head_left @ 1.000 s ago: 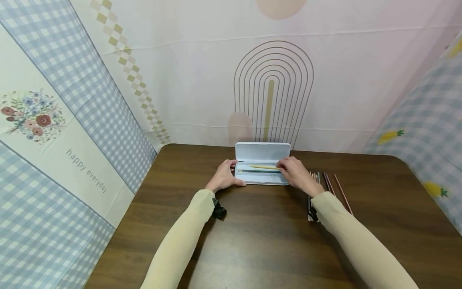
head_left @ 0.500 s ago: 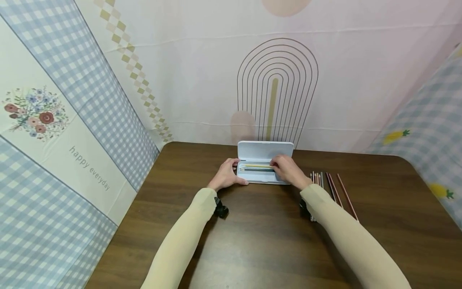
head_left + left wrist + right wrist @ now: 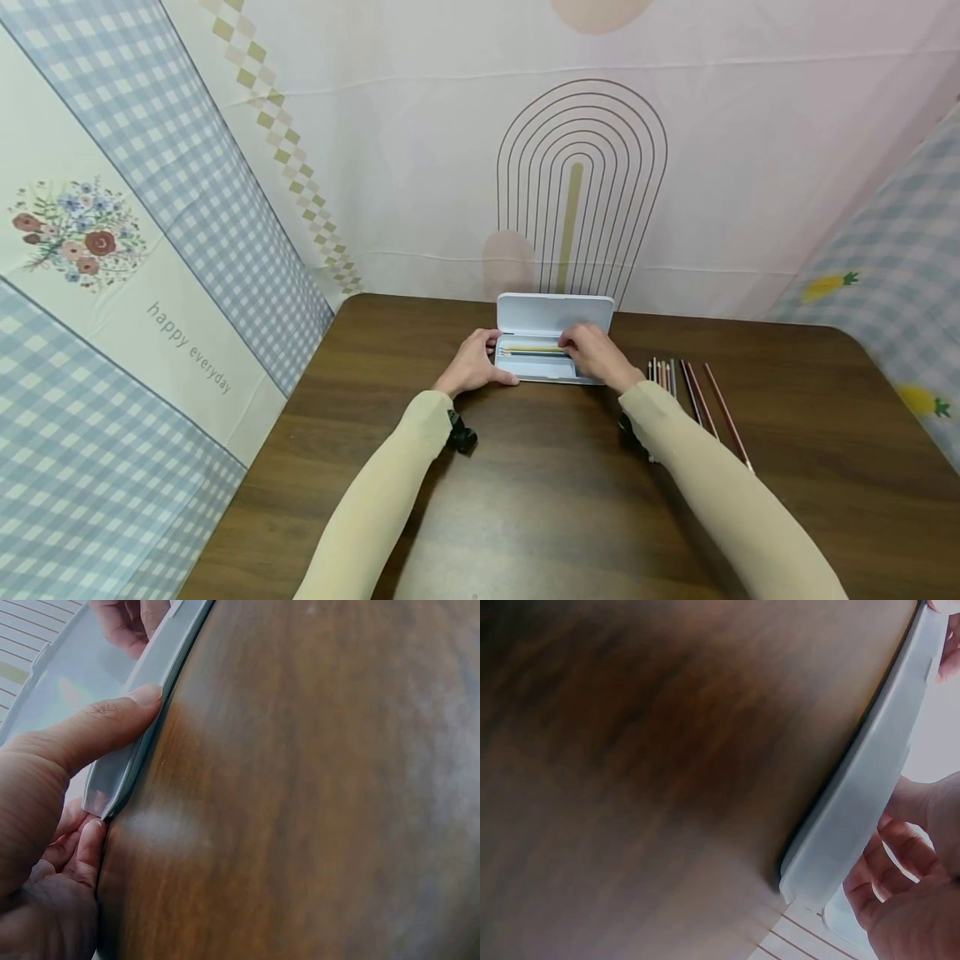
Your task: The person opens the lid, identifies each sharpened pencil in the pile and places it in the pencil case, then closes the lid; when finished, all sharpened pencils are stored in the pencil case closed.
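An open pale blue-white pencil case (image 3: 536, 369) lies near the back of the table, its lid (image 3: 555, 314) raised. My left hand (image 3: 474, 364) grips the left end, thumb along the front edge and fingers around the side; the left wrist view shows the thumb on the case wall (image 3: 127, 750). Inside the case, my right hand (image 3: 597, 352) pinches the right end of a yellow pencil (image 3: 534, 347), whose tip there is covered by the fingers. Just in front of it lies a dark green pencil (image 3: 538, 354). In the right wrist view the right hand (image 3: 911, 877) is bent behind the case's front wall.
Right of the case, several pencils (image 3: 662, 372) lie side by side, partly under the right forearm. Farther right are long dark-red sticks (image 3: 726, 412). The wooden table (image 3: 495, 508) ends at a patterned cloth backdrop (image 3: 420, 192). A black camera (image 3: 461, 435) sits on the left wrist.
My right hand has moved left and into the case, and the yellow pencil has come down beside the green one. The left hand keeps its hold on the case.
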The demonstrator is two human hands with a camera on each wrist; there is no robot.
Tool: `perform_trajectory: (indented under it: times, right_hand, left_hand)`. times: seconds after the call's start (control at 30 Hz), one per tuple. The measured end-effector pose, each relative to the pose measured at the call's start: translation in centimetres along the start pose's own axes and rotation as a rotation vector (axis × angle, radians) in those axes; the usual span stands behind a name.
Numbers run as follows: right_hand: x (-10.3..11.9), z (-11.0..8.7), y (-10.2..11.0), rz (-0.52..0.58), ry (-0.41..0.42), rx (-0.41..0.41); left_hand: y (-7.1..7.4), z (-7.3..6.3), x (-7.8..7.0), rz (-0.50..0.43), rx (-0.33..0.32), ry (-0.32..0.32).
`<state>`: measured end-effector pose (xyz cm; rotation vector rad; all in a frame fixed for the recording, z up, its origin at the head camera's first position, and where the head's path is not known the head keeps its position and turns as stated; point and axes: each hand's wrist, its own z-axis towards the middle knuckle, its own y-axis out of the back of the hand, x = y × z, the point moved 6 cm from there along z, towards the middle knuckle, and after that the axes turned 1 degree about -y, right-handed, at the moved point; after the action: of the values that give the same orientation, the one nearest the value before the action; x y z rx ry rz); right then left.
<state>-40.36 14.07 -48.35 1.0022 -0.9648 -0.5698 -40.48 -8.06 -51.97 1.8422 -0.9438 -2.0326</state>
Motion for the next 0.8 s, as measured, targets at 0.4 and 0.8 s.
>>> perform_trajectory:
  times: [0.4,0.8]
  right_hand:
    - [0.52,-0.07,-0.18,-0.156,0.016,-0.012]
    - [0.62,-0.09,-0.17,-0.257,0.063,-0.049]
  left_hand:
    - [-0.17,-0.1,0.1,0.015,0.01,0.012]
    - [-0.07,-0.19,0.03,0.013,0.011,0.004]
